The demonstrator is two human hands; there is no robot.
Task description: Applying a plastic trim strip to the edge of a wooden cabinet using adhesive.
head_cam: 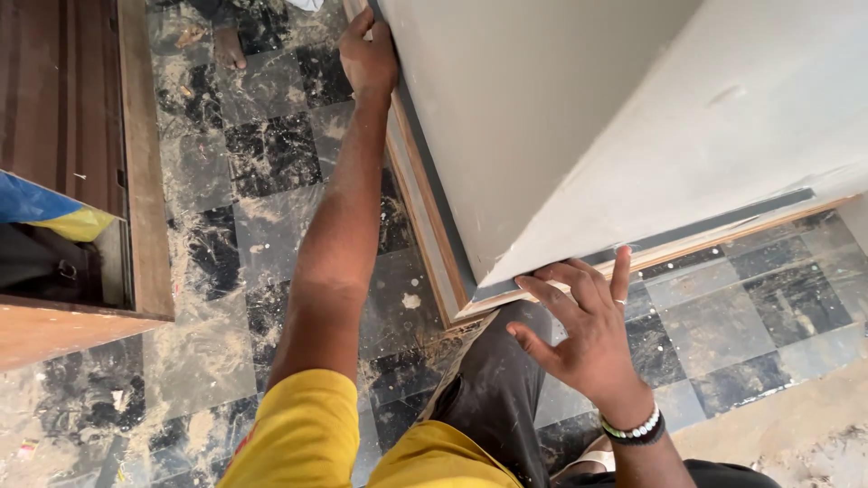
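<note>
Left hand (369, 56) is gripping the far stretch of the panel (579, 117) edge, fingers curled over it, arm fully extended. Right hand (588, 330) is lying open, fingers spread, pressing the near corner where the grey edge strip (443, 226) is turning. The panel is leaning above both hands, its long edge running away from the body; the right hand is nearer. Below, checkered floor (271, 181) is showing sawdust; a wooden cabinet (81, 181) is standing left.
</note>
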